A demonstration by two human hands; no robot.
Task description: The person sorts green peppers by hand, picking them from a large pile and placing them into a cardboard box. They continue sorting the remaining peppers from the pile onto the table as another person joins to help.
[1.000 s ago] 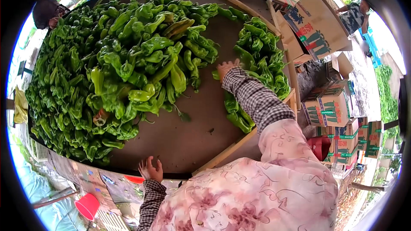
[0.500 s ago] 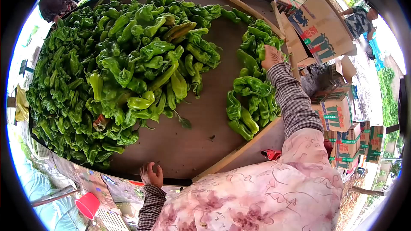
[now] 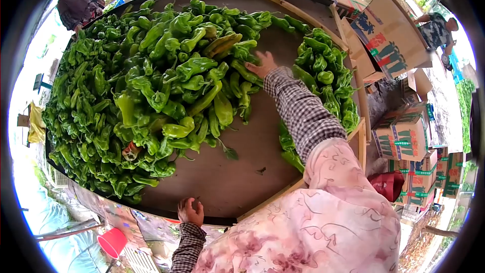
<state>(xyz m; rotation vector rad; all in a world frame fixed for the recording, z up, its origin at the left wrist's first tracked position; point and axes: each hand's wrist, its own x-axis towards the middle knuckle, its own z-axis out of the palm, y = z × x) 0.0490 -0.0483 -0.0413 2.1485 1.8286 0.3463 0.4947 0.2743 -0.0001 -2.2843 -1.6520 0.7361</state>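
A large heap of green peppers (image 3: 151, 86) covers the left and middle of the brown table (image 3: 237, 177). My right hand (image 3: 262, 64) is at the heap's right edge, fingers stretched out and touching or just over a pepper there; nothing shows in its grip. Below my right forearm runs a smaller row of green peppers (image 3: 331, 78) along the right side, partly hidden by the sleeve. My left hand (image 3: 191, 212) rests at the table's near edge, fingers loosely bent with the thumb apart, holding nothing visible. One reddish, spoiled-looking pepper (image 3: 131, 150) lies in the heap.
Wooden strips (image 3: 298, 10) border the table's right side. Beyond stand an open cardboard box (image 3: 386, 38) and several stacked cartons (image 3: 404, 136). A red bucket (image 3: 112, 242) is at lower left. One person (image 3: 78, 7) stands at far left, another (image 3: 437, 30) at far right.
My right hand has left the smaller row of peppers and moved left to the big heap, its fingers spreading. My left hand stays by the near edge. The view has shifted slightly.
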